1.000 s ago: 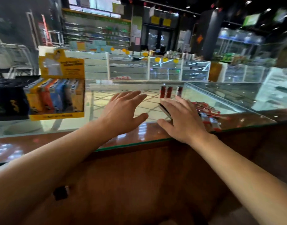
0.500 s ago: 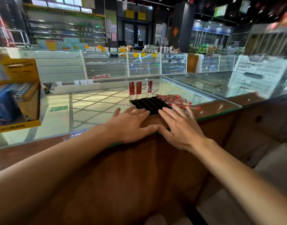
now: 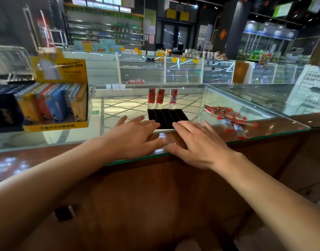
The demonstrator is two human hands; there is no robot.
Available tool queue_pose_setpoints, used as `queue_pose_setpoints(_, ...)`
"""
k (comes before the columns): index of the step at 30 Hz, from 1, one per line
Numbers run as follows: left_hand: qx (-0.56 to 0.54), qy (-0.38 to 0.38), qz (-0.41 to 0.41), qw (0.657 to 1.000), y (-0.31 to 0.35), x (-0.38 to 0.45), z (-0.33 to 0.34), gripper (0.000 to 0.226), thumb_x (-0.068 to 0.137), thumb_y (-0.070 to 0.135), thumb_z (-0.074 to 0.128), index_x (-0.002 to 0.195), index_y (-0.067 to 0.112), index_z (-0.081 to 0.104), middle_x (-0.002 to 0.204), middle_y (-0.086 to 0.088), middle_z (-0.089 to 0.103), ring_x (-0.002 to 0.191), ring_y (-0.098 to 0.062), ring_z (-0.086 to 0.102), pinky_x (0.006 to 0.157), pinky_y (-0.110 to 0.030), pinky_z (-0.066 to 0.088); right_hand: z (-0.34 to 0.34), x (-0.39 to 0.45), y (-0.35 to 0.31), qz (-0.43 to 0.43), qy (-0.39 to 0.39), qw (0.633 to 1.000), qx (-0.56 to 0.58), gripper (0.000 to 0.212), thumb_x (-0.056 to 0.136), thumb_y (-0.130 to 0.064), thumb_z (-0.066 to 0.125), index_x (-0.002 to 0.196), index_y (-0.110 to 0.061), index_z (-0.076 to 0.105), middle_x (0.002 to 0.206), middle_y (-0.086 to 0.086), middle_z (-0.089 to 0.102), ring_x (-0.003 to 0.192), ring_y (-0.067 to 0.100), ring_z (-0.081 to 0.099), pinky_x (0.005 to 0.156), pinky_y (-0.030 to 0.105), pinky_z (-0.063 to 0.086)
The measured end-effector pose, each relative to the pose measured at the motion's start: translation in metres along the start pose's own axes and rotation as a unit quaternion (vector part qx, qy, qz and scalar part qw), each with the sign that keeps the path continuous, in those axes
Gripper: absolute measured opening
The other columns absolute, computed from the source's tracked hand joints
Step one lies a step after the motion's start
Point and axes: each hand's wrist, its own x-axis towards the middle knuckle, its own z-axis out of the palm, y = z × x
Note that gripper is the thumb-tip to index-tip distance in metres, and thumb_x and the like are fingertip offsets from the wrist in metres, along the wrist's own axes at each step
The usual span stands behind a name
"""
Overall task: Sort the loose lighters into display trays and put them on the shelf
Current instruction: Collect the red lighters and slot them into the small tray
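Note:
A black slotted display tray (image 3: 167,117) lies on the glass counter (image 3: 246,105). Three lighters (image 3: 160,98) stand upright in its far row, two red and one pink-white. My left hand (image 3: 135,136) lies flat at the tray's near left corner, fingers straight. My right hand (image 3: 199,142) lies flat at the near right corner, fingertips touching the tray's edge. A heap of loose red lighters (image 3: 226,115) lies on the glass to the right, with two clear ones (image 3: 235,128) nearer the counter edge.
A yellow display box of coloured lighters (image 3: 58,98) stands on the counter at the left, beside a dark box (image 3: 3,107). The counter's wooden front (image 3: 155,196) drops below my arms. More glass showcases and shelves (image 3: 173,71) fill the shop behind.
The view has swung back left, showing the yellow box again. Both hands stay flat at the near corners of the tray, which now sits slightly farther from the counter edge.

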Motion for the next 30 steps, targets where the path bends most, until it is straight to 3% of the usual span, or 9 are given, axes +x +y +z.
queue_pose_setpoints(4,-0.036,0.006,-0.033,0.999,-0.024,-0.019,-0.003,0.099,0.074,0.087,0.002,0.154,0.033,0.024,0.161,0.01,0.026,0.151,-0.016,0.015,0.121,-0.045,0.019,-0.001,0.018,-0.029,-0.025,-0.015,0.999,0.034,0.108,0.071,-0.088,-0.004,0.156,-0.023,0.014,0.163,-0.002,0.014,0.149,0.016,0.013,0.121,0.048,0.011)
queue_pose_setpoints(8,-0.039,0.013,-0.066,0.997,-0.041,-0.04,-0.006,0.09,0.083,0.082,0.008,0.154,0.031,0.027,0.16,0.01,0.027,0.15,-0.015,0.016,0.12,-0.039,0.018,-0.001,0.031,-0.054,-0.047,-0.025,0.998,0.038,0.089,0.087,-0.078,0.012,0.157,-0.024,0.012,0.164,-0.002,0.011,0.15,0.016,0.01,0.121,0.048,0.007)
queue_pose_setpoints(11,-0.04,0.022,-0.079,0.996,-0.052,-0.053,-0.007,0.078,0.09,0.074,0.018,0.154,0.03,0.028,0.16,0.009,0.028,0.15,-0.016,0.017,0.12,-0.038,0.019,-0.003,0.037,-0.069,-0.064,-0.031,0.997,0.037,0.085,0.089,-0.077,0.015,0.157,-0.024,0.012,0.164,-0.002,0.012,0.15,0.016,0.011,0.121,0.048,0.006)
queue_pose_setpoints(16,-0.047,0.029,-0.108,0.993,-0.068,-0.072,-0.01,0.097,0.075,0.085,0.007,0.152,0.03,0.033,0.157,0.005,0.036,0.148,-0.018,0.024,0.119,-0.039,0.023,-0.005,0.045,-0.091,-0.089,-0.03,0.995,0.036,0.084,0.09,-0.076,0.019,0.156,-0.025,0.014,0.163,-0.002,0.015,0.149,0.018,0.014,0.121,0.049,0.009)
queue_pose_setpoints(19,-0.043,0.036,-0.112,0.992,-0.077,-0.08,-0.01,0.093,0.081,0.086,0.01,0.15,0.03,0.036,0.155,0.004,0.04,0.145,-0.018,0.032,0.117,-0.04,0.029,-0.005,0.049,-0.1,-0.103,-0.022,0.993,0.044,0.082,0.091,-0.074,0.022,0.155,-0.024,0.016,0.163,-0.001,0.017,0.148,0.019,0.017,0.12,0.048,0.013)
queue_pose_setpoints(26,-0.04,0.087,-0.105,0.99,-0.073,-0.079,-0.008,0.103,0.069,0.083,0.004,0.149,0.028,0.04,0.154,0.005,0.041,0.145,-0.018,0.031,0.117,-0.045,0.03,-0.004,0.044,-0.095,-0.095,0.014,0.993,0.066,0.076,0.092,-0.072,0.022,0.154,-0.029,0.021,0.161,-0.006,0.02,0.149,0.016,0.01,0.121,0.047,0.006)
queue_pose_setpoints(30,-0.061,0.124,-0.087,0.987,-0.055,-0.062,-0.008,0.091,0.078,0.08,0.017,0.147,0.028,0.043,0.15,0.005,0.046,0.141,-0.016,0.038,0.113,-0.041,0.035,-0.01,0.028,-0.064,-0.063,0.061,0.995,0.049,0.084,0.083,-0.077,0.014,0.154,-0.032,0.018,0.162,-0.007,0.018,0.15,0.016,0.003,0.121,0.046,0.002)
